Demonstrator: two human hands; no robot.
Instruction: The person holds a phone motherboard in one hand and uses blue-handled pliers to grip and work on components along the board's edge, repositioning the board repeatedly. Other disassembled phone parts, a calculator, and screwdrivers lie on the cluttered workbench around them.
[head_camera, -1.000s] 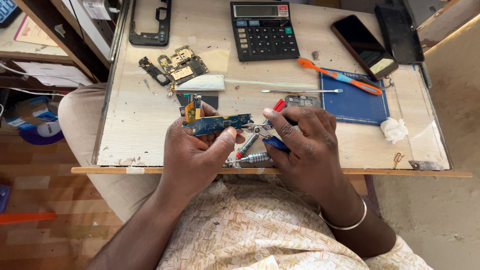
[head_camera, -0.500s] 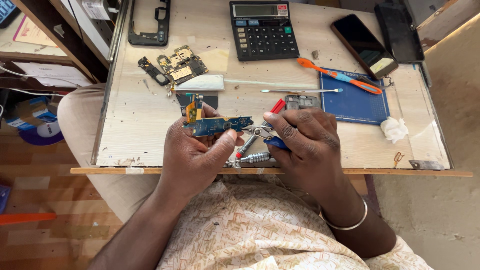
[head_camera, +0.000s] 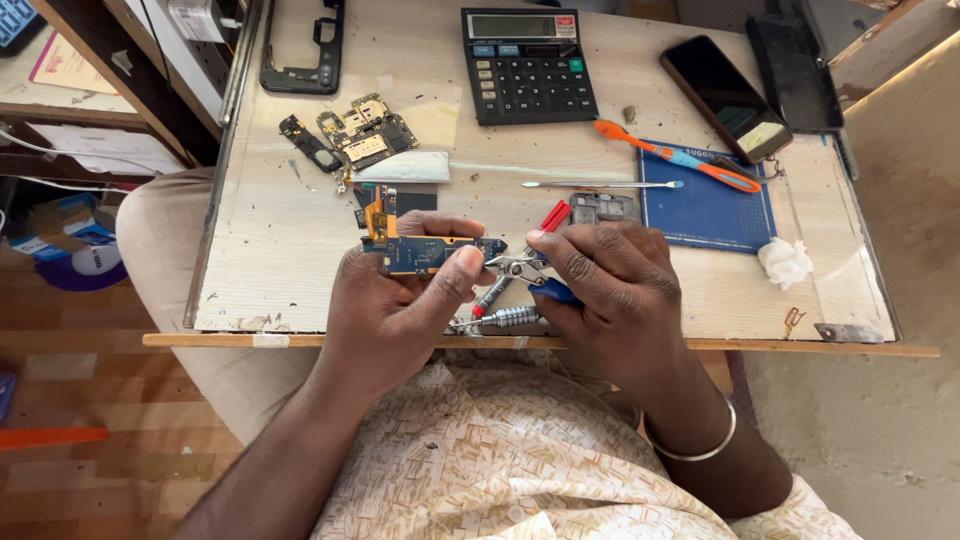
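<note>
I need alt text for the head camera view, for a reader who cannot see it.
A left hand holds a small blue circuit board while the right hand brings blue-handled pliers to its end, above a wooden table. Farther back lie a calculator, a phone, an orange toothbrush and a blue mat.

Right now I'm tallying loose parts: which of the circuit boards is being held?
The blue circuit board, pinched in the left hand. The gold-shielded board lies untouched on the table, farther back.
</note>
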